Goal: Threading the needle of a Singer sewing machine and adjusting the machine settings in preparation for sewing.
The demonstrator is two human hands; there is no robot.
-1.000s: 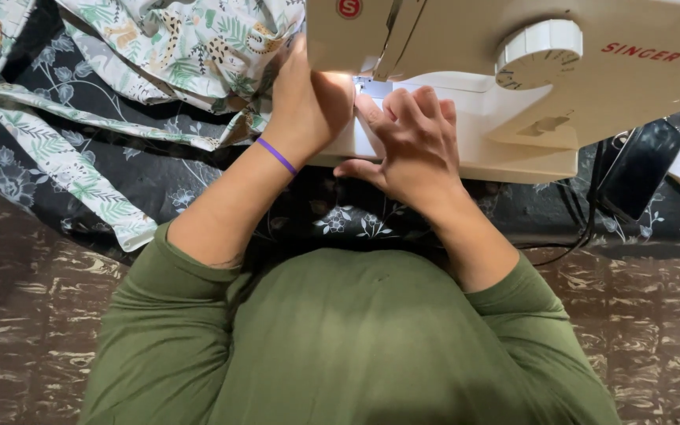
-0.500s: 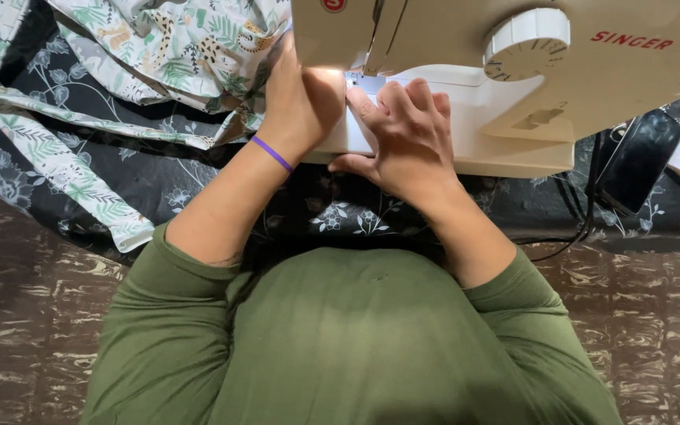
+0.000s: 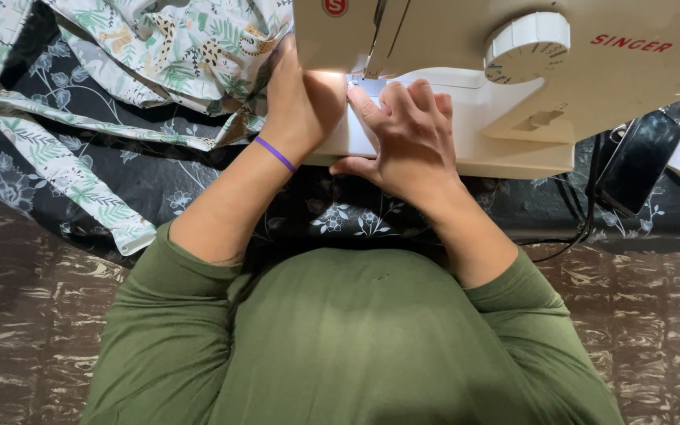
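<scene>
Staying flat on sewing machine bed | right hand | left hand | grips unchanged, open, holding nothing

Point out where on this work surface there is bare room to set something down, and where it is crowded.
Bare room: the black floral cloth between the leaf-print fabric strips, and the brown patterned surface nearer the person. Crowded: the cream sewing machine's bed, where the left hand and right hand lie. Beside the machine, the black device and cables fill the space.
</scene>
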